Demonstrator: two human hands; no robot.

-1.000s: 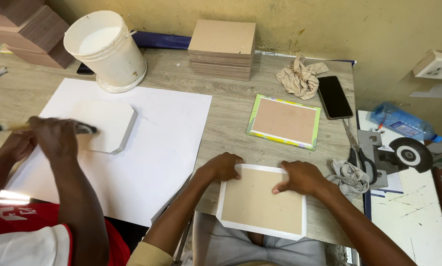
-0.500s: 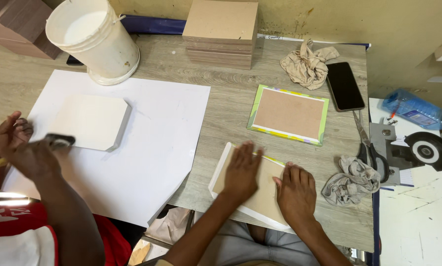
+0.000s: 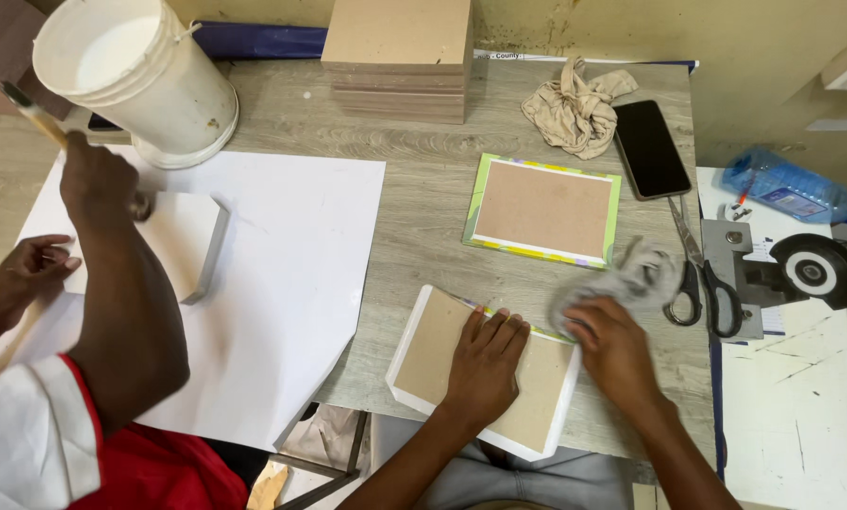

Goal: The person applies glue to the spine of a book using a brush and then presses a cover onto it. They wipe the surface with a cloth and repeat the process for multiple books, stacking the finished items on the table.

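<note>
A brown, white-edged board (image 3: 485,373), a grey rag (image 3: 622,283), a green-and-yellow-bordered brown panel (image 3: 543,210), a white bucket (image 3: 135,80).

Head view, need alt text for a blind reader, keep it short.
The person's left hand presses flat on a white-edged brown board at the table's near edge, while the right hand grips a grey rag beside it. On the left, a co-worker's hand holds a brush over a white board near a white bucket.
</note>
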